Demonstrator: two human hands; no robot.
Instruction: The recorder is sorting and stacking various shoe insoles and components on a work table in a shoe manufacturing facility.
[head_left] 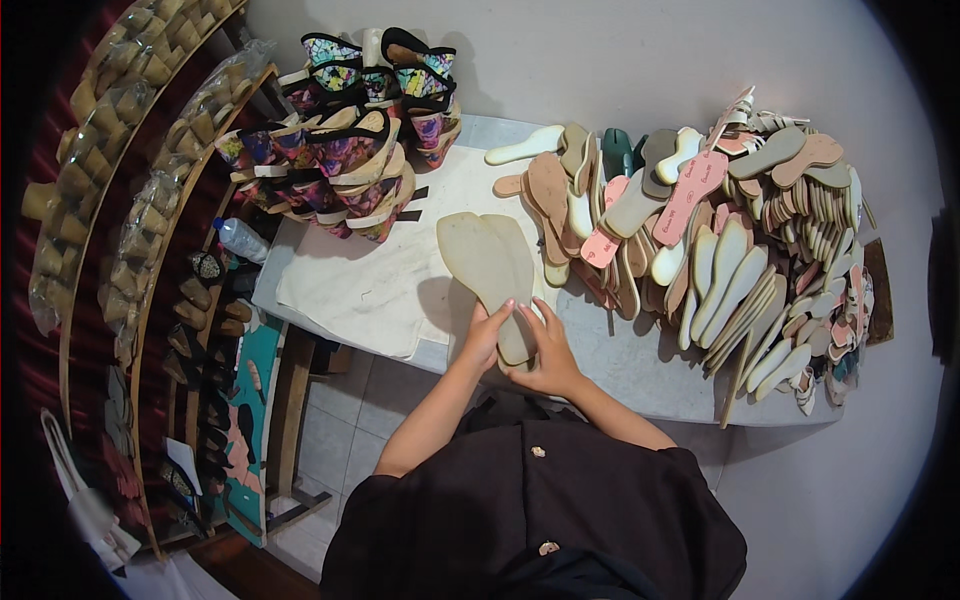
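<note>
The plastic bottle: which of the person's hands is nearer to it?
Left. The left hand holds the pale soles from their left side, right of the plastic bottle and lower in view; the right hand is on their right side, farther away.

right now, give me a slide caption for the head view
Left hand and right hand hold pale sole-shaped pieces, patterned shoes stacked left, insoles heaped right.

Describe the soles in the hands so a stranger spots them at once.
Find the grey table, then the left hand and right hand at its near edge. Between them are overlapping, pale greenish-grey soles. Unlike the heaped soles to the right, these alone are held.
</note>
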